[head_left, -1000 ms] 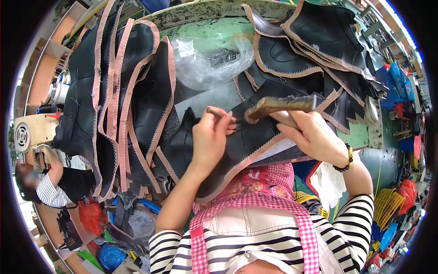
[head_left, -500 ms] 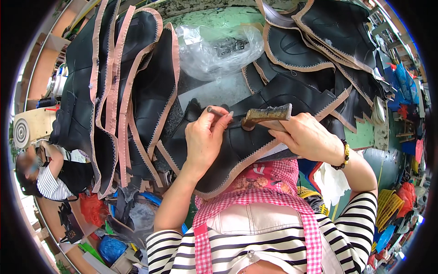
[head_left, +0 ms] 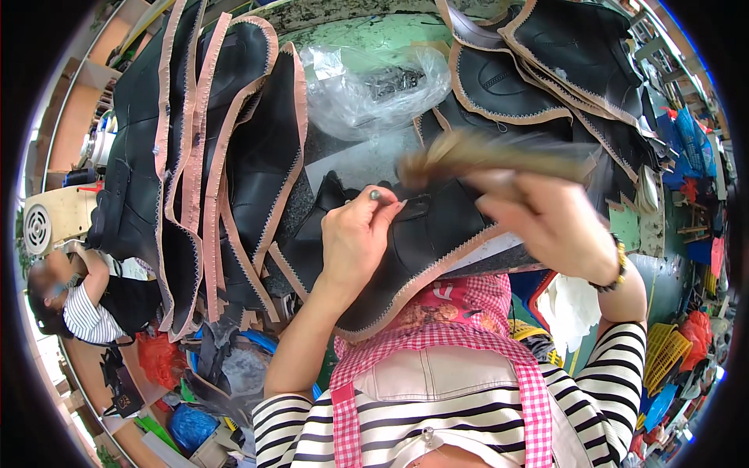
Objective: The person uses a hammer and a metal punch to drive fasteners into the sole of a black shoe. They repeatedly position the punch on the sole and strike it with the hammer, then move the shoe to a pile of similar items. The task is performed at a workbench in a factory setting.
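Pinched between thumb and fingers of my left hand (head_left: 353, 242) is a short metal punch (head_left: 375, 194), its upper end showing and its lower end hidden. Under that hand lies a black leather boot upper (head_left: 429, 253) with a pinkish-tan, zigzag-stitched edge. A small dark strap piece (head_left: 412, 209) sits on the leather just right of my fingertips. Above the leather, my right hand (head_left: 550, 218) grips a hammer (head_left: 499, 156) by its handle. Both are smeared by motion, and the hammer head appears at the left end, up and right of the punch.
Several black boot uppers (head_left: 136, 187) hang or lie in a stack at left; more uppers (head_left: 581, 54) are piled at right. A clear plastic bag (head_left: 355, 101) holding small dark pieces lies behind the work. Another person (head_left: 86, 300) sits at far left beside a beige machine (head_left: 66, 214).
The hammer has risen off the leather, its head up and slightly left, with my right hand moving right. The punch in my left hand has shifted slightly right and stands more upright.
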`<state>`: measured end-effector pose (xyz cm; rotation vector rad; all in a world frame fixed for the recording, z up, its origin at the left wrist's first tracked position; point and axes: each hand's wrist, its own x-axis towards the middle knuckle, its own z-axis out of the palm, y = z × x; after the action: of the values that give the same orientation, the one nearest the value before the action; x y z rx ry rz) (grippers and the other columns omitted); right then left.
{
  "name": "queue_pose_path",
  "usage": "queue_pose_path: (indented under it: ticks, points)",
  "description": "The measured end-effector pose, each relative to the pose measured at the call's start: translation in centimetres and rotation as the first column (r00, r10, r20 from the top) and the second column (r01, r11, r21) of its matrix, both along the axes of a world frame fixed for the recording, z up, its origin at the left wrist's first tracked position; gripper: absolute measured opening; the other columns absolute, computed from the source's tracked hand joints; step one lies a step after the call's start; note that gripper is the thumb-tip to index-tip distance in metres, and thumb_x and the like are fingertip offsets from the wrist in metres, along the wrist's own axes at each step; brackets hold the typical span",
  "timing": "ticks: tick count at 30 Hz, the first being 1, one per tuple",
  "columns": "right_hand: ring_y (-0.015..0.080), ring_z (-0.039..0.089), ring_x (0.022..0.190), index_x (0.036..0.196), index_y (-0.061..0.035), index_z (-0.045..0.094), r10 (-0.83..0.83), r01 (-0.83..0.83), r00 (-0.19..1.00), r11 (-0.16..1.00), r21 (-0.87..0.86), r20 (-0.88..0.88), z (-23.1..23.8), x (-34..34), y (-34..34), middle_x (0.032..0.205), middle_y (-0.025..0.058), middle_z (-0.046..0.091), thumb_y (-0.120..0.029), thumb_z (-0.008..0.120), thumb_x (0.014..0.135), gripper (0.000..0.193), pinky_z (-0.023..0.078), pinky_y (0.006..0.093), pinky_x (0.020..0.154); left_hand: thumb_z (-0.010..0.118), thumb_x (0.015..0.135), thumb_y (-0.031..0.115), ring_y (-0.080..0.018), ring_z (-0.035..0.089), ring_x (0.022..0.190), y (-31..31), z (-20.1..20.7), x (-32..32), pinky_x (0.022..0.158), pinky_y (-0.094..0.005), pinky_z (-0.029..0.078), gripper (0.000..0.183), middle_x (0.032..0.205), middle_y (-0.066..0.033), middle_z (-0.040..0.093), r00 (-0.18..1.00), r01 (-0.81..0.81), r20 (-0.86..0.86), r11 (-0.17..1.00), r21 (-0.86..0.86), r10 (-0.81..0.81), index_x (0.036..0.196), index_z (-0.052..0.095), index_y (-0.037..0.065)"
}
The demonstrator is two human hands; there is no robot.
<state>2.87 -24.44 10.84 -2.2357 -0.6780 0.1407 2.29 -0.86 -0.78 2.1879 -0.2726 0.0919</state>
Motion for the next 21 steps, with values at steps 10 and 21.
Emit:
queue_pose_path:
  ticks: [10,21]
  points:
    - [0.0433,0.060,0.066,0.095,0.0017,0.054,-0.007,-0.008,0.995,0.988,-0.151,-0.099,-4.5,-1.0,-1.5,0.068,0.0261,0.059,-0.018,0.061,0.089,0.022,0.047,0.0485,0.057,0.058,0.095,0.002,-0.0138,0.069,0.074,-0.3,0.1,-0.3,0.066,-0.0252,0.057,0.007,0.085,-0.0098,0.071,0.969,-0.094,-0.247,0.950,-0.299,0.018,0.097,0.060,-0.003]
    - [0.0294,0.059,0.060,0.110,0.0011,0.062,-0.134,0.158,0.957,0.985,-0.072,0.258,2.2,-1.0,-0.7,0.076,0.0159,0.063,-0.011,0.062,0.089,0.024,0.048,0.0330,0.059,0.065,0.088,0.002,-0.0180,0.071,0.067,-0.5,0.0,-0.7,0.059,-0.0283,0.055,0.004,0.076,-0.0129,0.069,0.989,-0.082,-0.140,0.970,-0.227,0.051,0.091,0.063,0.000]
